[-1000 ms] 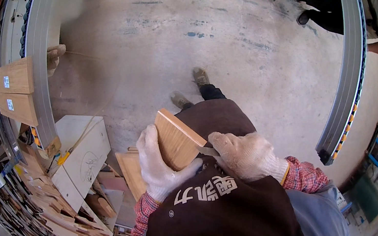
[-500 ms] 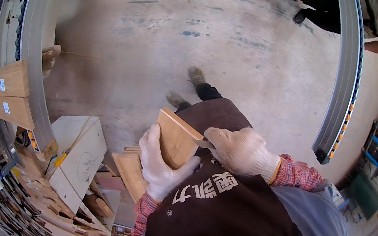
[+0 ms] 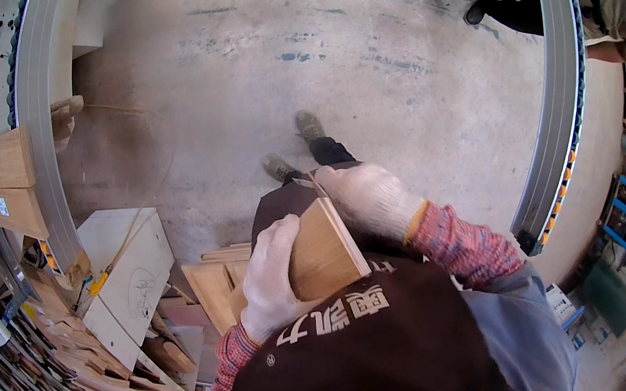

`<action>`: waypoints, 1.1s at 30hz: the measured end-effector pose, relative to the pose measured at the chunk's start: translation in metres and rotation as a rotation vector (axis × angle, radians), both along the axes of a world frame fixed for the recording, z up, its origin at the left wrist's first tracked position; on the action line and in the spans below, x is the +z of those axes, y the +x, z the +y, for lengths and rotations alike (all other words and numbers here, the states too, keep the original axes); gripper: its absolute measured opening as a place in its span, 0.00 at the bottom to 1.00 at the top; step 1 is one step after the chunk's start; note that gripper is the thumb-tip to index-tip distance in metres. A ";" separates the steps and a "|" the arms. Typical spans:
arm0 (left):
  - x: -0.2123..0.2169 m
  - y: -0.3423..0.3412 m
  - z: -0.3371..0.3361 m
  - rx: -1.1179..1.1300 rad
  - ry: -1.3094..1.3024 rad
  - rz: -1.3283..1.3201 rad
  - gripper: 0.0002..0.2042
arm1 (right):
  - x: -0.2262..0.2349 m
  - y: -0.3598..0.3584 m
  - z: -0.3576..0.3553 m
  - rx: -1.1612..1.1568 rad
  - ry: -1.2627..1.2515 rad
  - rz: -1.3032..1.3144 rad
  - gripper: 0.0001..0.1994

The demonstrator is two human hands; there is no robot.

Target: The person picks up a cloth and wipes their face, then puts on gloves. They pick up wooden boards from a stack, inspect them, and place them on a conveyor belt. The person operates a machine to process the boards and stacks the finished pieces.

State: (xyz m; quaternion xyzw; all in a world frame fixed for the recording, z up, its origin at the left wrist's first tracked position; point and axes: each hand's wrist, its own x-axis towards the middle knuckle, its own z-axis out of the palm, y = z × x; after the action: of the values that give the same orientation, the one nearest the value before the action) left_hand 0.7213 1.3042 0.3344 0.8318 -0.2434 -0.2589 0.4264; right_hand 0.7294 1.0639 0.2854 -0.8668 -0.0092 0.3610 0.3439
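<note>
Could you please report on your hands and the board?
Left hand grips wooden board; right hand holds thin tool near its far end; other boards at left.

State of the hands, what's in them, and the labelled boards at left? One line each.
Flat light-brown wooden board: held, slanted
Thin grey metal blade: held, partly hidden
White-gloved left hand: gripping board
White-gloved right hand: closed on blade
Two white-labelled light-brown wooden boards: side by side, unheld

R hand (image 3: pixel 369 200) now farther fwd
</note>
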 end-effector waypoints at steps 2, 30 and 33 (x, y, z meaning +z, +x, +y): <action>0.003 0.002 0.000 0.005 -0.039 0.037 0.53 | -0.044 -0.012 -0.003 0.116 0.041 -0.127 0.13; -0.019 -0.013 0.021 0.181 -0.104 0.118 0.51 | 0.072 -0.019 -0.005 0.322 0.118 -0.255 0.08; -0.020 -0.018 0.016 0.216 -0.105 0.050 0.51 | 0.071 -0.014 -0.004 0.306 0.108 -0.159 0.07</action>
State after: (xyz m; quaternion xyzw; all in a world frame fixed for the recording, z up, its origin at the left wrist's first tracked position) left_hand 0.7034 1.3198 0.3148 0.8230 -0.1549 -0.2192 0.5007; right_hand 0.7158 1.0602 0.3564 -0.8612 -0.1876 0.3386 0.3293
